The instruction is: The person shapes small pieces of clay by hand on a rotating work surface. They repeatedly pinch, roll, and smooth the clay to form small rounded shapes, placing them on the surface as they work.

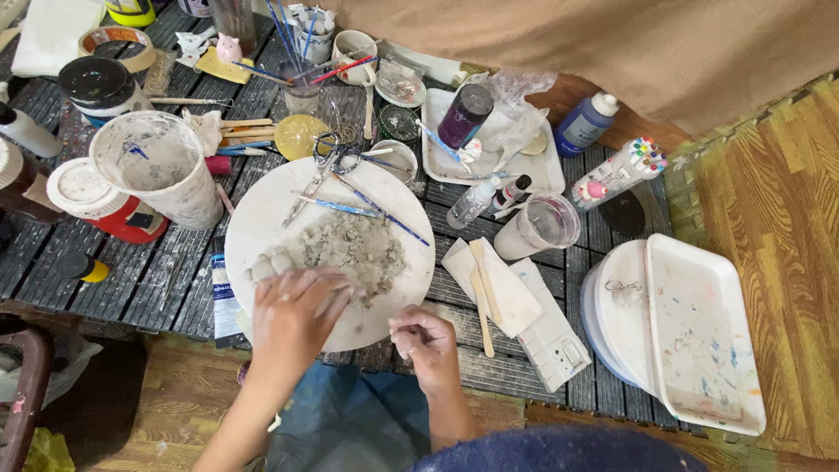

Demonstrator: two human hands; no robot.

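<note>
Clay [357, 253], grey and crumbly, lies heaped on the round white board [262, 210] just ahead of both hands. Her or his left hand [297, 310] rests palm-down on the near edge of the heap, fingers slightly spread and pressing into it; a few rolled clay lumps [269, 263] sit just to the left of that hand. The right hand [426, 336] hovers off the board's near rim, fingers curled in, pinching a small bit of clay. Beyond the heap, at the far side of the board, lie scissors [323, 166] and thin blue-handled brushes [376, 208]. To the right of the right hand, wooden sticks [481, 293] rest on a folded white paper [507, 297]. Far to the left stands a paint-smeared white tub [157, 166].
</note>
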